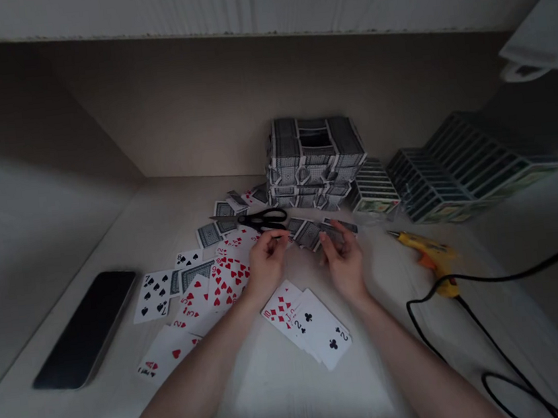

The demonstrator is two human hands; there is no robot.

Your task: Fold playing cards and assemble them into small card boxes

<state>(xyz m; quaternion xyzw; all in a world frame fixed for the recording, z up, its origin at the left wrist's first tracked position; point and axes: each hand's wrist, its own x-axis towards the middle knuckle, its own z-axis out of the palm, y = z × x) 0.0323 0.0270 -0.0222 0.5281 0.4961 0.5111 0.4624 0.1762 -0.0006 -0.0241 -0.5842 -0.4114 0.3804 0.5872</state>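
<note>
A folded playing card (306, 233), patterned grey back showing, is between my two hands. My left hand (268, 262) pinches its left edge with thumb and index finger. My right hand (346, 263) has its thumb and curled fingers at the right edge; the exact contact is partly hidden. Another grey-backed card lies behind the right fingertips. Just beyond the left hand lie black-handled scissors (262, 221). Nearer me, between my forearms, rests a small group of face-up cards, with a two of clubs (329, 330) on top.
A block built from folded cards (316, 158) stands at the back wall. Slatted green-edged stacks (474, 165) are to its right. A yellow glue gun (430, 253) trails a black cable at right. Loose cards (196, 301) and a phone (86, 329) lie left. A panel overhangs above.
</note>
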